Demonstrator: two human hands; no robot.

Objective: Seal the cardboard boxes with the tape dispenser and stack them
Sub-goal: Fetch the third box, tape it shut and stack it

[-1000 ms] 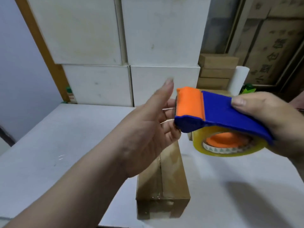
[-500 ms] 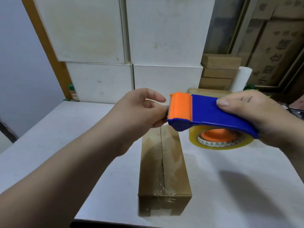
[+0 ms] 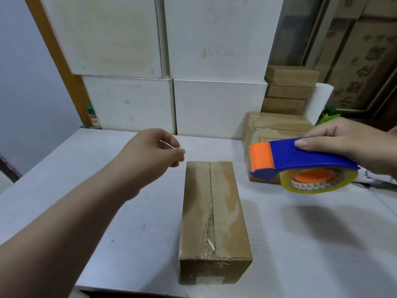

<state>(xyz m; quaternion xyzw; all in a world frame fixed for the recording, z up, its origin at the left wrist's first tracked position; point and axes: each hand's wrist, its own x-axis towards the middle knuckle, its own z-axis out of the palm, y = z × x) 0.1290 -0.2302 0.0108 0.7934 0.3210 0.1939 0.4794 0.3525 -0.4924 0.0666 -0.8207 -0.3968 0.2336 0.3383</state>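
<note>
A long brown cardboard box (image 3: 223, 214) lies lengthwise on the white table (image 3: 103, 190), its top seam and near end covered with clear tape. My right hand (image 3: 345, 140) holds a blue and orange tape dispenser (image 3: 300, 154) with a roll of clear tape, in the air to the right of the box's far end. My left hand (image 3: 150, 157) hovers left of that far end, fingertips pinched on a thin shiny strip that looks like the tape's loose end. A second taped brown box (image 3: 277, 127) sits behind the dispenser.
Large white cartons (image 3: 214, 104) are stacked against the back of the table. Small brown boxes (image 3: 290, 87) are piled at the back right beside a white roll (image 3: 320, 100). Printed brown cartons (image 3: 365, 61) stand at the far right.
My hands were together at the dispenser's orange mouth. They have since moved apart, the left to the left and the dispenser to the right. The view has tilted down.
</note>
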